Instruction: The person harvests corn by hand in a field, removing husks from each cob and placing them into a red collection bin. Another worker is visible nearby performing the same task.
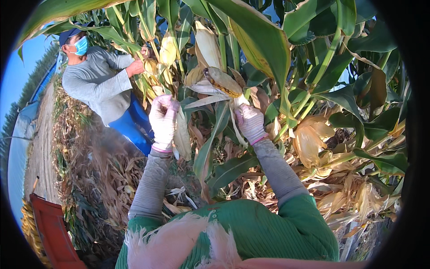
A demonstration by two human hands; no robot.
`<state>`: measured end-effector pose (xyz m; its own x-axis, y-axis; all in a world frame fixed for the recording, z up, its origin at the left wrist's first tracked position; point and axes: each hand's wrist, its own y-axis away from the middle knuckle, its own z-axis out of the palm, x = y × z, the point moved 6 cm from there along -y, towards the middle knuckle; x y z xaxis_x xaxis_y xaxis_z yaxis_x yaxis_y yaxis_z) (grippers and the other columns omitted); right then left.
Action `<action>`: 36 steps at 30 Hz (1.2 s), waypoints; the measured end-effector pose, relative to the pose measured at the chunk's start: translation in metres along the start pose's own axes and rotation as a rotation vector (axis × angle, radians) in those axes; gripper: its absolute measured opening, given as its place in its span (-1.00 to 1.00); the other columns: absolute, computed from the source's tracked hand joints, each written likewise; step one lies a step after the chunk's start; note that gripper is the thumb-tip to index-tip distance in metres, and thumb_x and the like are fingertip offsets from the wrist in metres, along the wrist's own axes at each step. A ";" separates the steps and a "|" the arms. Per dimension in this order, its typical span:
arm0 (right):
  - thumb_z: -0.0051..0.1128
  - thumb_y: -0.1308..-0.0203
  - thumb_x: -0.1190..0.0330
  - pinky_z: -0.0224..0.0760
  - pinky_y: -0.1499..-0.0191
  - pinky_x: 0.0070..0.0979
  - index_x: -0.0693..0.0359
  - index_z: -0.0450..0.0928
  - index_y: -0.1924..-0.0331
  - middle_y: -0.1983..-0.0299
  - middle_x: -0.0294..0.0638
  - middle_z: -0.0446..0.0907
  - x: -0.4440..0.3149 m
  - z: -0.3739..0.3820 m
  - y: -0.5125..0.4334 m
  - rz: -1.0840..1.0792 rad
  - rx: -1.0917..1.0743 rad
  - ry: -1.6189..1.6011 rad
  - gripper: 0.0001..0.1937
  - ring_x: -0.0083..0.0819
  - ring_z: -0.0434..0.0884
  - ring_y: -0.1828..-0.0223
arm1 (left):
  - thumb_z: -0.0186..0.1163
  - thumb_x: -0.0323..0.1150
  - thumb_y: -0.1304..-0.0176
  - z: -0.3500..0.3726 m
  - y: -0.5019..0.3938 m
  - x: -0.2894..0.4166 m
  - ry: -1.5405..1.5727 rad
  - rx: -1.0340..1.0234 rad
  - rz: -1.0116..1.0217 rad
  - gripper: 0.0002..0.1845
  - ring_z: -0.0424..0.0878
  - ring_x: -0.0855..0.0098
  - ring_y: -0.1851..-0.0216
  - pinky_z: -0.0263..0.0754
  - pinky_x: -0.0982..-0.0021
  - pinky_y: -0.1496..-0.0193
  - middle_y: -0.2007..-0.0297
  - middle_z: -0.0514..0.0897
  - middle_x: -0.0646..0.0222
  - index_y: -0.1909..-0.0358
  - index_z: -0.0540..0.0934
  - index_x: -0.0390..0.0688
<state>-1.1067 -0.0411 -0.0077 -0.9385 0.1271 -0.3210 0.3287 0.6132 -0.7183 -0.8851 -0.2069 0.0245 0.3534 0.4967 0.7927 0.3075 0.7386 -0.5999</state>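
Both my hands wear light knit gloves with pink cuffs. My right hand is closed around the pale base of a corn ear, whose husk is peeled back so that yellow and dark kernels show along its lower edge. Dry husk leaves spread to the left of the ear. To the left, my left hand is raised with curled fingers beside a hanging pale husk strip; whether it grips the strip I cannot tell. An unpeeled ear stands upright above the peeled one.
A co-worker in a grey top and mask handles corn stalks at the upper left. Green corn leaves arch overhead. Dry husks cover the ground. At the lower left, a red metal panel stands beside piled yellow corn ears.
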 end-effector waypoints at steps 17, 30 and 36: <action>-0.02 -0.28 0.22 0.49 0.24 -0.33 0.24 0.56 0.19 0.31 -0.10 0.66 0.037 0.057 0.005 0.368 -0.081 -0.473 -0.74 -0.22 0.65 0.26 | 0.04 0.28 -0.19 0.169 -0.048 0.013 0.473 -0.164 -0.175 -0.35 0.57 0.39 0.39 0.50 0.38 0.31 0.42 0.58 0.21 0.27 0.47 -0.23; -0.05 -0.30 0.10 0.42 0.39 -0.13 0.23 0.51 0.26 0.52 -0.01 0.58 0.025 0.034 0.012 0.067 0.047 0.142 -0.67 -0.02 0.58 0.51 | -0.01 0.52 0.03 0.055 0.034 -0.052 0.994 0.012 -0.939 -0.14 0.50 0.02 0.04 0.37 -0.15 -0.13 0.16 0.53 0.07 0.22 0.44 -0.20; 0.24 -0.06 0.07 0.23 -0.07 -0.02 0.25 0.39 -0.03 0.06 0.03 0.47 -0.079 0.018 0.040 0.005 0.000 0.002 -0.45 0.04 0.43 -0.01 | 0.04 -0.02 -0.35 -0.030 0.070 -0.027 0.949 0.027 -0.757 -0.60 0.53 0.18 0.31 0.49 0.12 0.18 0.39 0.51 0.20 0.30 0.46 -0.21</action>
<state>-1.0173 -0.0401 -0.0222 -0.9369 0.1317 -0.3238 0.3337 0.6126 -0.7165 -0.8467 -0.1823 -0.0421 0.6022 -0.5876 0.5404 0.7020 0.7122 -0.0079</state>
